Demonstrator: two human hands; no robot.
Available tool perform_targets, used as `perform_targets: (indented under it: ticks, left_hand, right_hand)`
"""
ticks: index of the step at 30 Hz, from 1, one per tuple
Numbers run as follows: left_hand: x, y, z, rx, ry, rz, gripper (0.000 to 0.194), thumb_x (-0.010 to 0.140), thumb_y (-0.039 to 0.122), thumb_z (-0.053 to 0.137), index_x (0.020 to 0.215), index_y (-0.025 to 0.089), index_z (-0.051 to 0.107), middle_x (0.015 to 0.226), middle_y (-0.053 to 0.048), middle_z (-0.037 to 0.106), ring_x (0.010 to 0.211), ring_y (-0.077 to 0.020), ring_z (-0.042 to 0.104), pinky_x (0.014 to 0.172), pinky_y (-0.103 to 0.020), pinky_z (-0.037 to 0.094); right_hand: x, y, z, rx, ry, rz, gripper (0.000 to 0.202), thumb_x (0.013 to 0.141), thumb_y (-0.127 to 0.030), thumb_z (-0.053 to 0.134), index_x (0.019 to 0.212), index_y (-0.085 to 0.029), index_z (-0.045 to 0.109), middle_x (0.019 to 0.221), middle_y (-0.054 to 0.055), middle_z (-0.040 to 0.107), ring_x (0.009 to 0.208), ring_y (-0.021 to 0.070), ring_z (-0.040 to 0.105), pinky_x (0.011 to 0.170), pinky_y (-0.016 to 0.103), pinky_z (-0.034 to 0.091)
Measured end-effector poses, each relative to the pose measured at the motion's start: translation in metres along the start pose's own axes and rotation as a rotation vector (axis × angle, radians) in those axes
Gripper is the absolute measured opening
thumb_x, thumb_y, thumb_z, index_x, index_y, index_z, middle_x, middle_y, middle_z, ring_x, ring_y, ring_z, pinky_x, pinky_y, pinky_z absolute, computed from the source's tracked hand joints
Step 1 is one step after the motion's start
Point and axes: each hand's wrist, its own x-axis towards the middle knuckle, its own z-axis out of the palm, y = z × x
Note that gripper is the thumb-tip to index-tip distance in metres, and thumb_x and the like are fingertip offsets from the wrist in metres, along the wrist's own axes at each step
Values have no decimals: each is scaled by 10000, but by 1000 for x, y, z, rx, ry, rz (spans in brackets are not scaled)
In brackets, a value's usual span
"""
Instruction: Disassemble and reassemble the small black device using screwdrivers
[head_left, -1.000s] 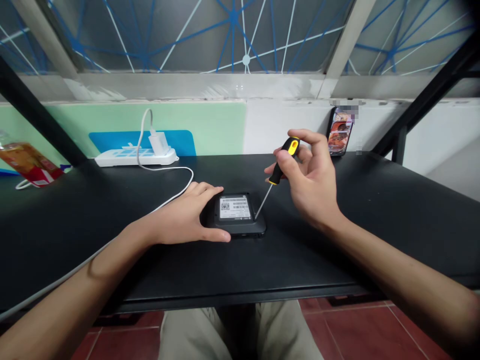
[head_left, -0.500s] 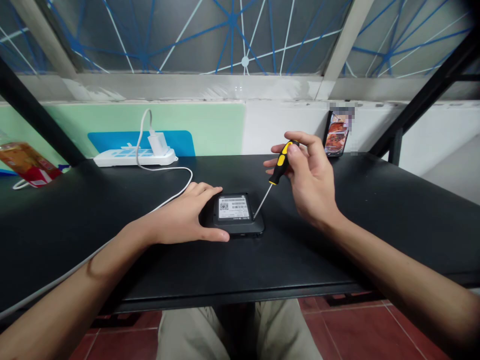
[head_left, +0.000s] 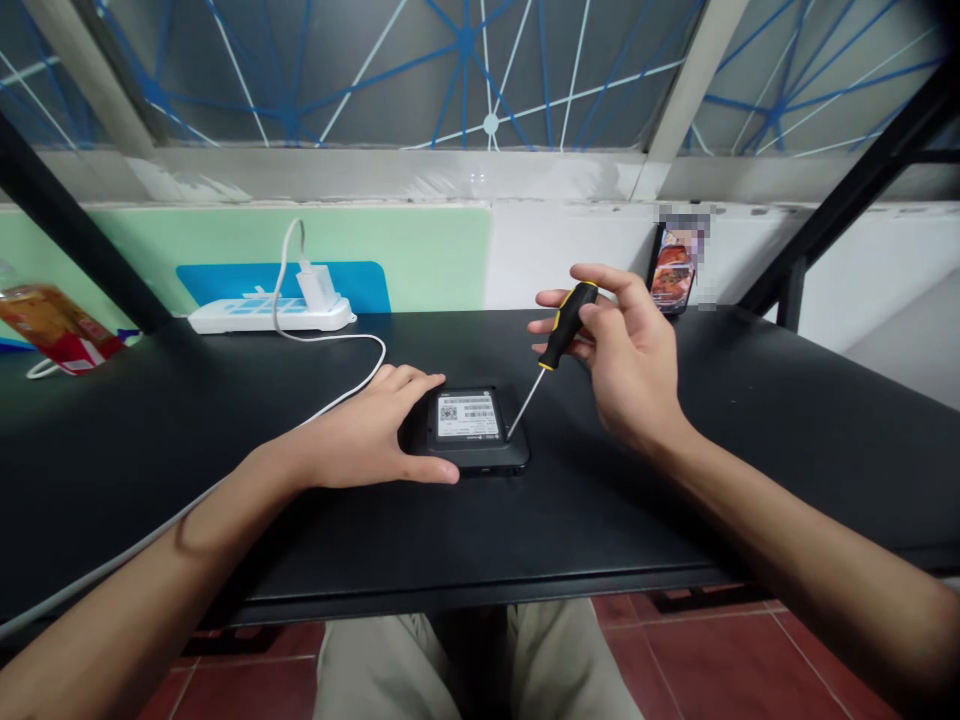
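Note:
A flat black device (head_left: 480, 455) with a white printed label (head_left: 466, 414) lies on the black table. Around its left side is my left hand (head_left: 375, 430), thumb along the near edge and fingers at the far edge, gripping it. My right hand (head_left: 626, 350) holds a black and yellow screwdriver (head_left: 568, 325) by its handle, between thumb and fingers. The tool is tilted, and its metal shaft runs down to the device's near right corner, where the tip touches beside the label. The tip itself is too small to make out clearly.
At the back left of the table (head_left: 787, 440) stands a white power strip (head_left: 270, 315) with a plugged-in charger (head_left: 316, 287). Its white cable (head_left: 375, 345) runs under my left arm. A bottle (head_left: 60, 325) is at the far left. A phone (head_left: 673, 270) leans on the back wall.
The screwdriver's handle has turned in my right hand, showing less yellow. My right hand has shifted slightly right. My left hand and the device have stayed in place.

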Motion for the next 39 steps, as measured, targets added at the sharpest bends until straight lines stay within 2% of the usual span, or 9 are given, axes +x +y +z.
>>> perform_targets:
  ticks: [4,8,12,20,25,28,31,34,39]
  left_hand:
    - [0,0,0,-3,-5,-3,1056,758,818,636,1569,224,312,1570,-129,387,1489,-417,244,1177,-530,336]
    - [-1,-2,0,-11,4,19,1028,757,814,638,1565,267,314,1561,-120,399,1477,-424,268,1172,-562,329]
    - [-1,-2,0,-12,-3,10,1035,753,811,639,1567,261,314,1564,-119,396,1486,-429,250,1172,-563,334]
    - [0,-2,0,-8,6,12,1026,749,815,640,1563,276,321,1559,-111,407,1490,-425,249,1161,-557,355]
    - [-1,-1,0,-6,1,3,1047,748,820,640,1563,239,331,1570,-121,397,1493,-425,244,1169,-539,351]
    - [-1,-1,0,-6,11,11,1030,755,820,635,1561,256,329,1565,-117,400,1487,-421,259,1166,-544,349]
    - [-1,-2,1,-5,19,25,1012,759,816,635,1559,279,325,1557,-112,410,1475,-412,285,1166,-541,344]
    - [-1,-2,1,-1,20,30,1017,759,818,632,1559,270,324,1552,-118,414,1469,-411,294,1164,-541,344]
    - [0,-1,0,-2,5,9,1034,754,827,625,1559,251,328,1559,-121,404,1482,-423,260,1166,-551,342]
  right_hand:
    - [0,-1,2,24,12,47,221,966,-406,562,1170,-324,579,1119,41,694,851,210,748,681,392,654]
    - [1,0,2,-42,36,-25,255,908,-441,672,1139,-355,609,1048,27,643,783,188,720,620,358,639]
    - [3,1,0,-47,55,-63,295,848,-397,753,1111,-350,628,1037,17,652,756,176,703,591,340,630]
    - [3,0,-1,35,-27,31,182,968,-438,558,1122,-343,572,1160,37,710,881,209,751,660,380,666]
    - [6,4,-1,-10,16,19,231,900,-481,664,1074,-347,593,1001,18,632,766,173,719,590,323,632]
    - [9,6,-2,-32,39,-12,242,863,-448,715,1054,-343,609,924,5,592,704,155,664,550,305,611]
    - [11,8,-3,-35,47,-31,242,837,-370,739,1041,-329,616,985,11,624,704,147,644,539,294,604]
    - [11,7,-5,29,28,33,176,877,-319,662,1048,-312,621,1026,12,694,744,156,687,556,289,606]
    - [8,3,-5,58,-2,76,149,941,-369,576,1069,-315,630,1106,24,728,800,180,744,592,314,621]
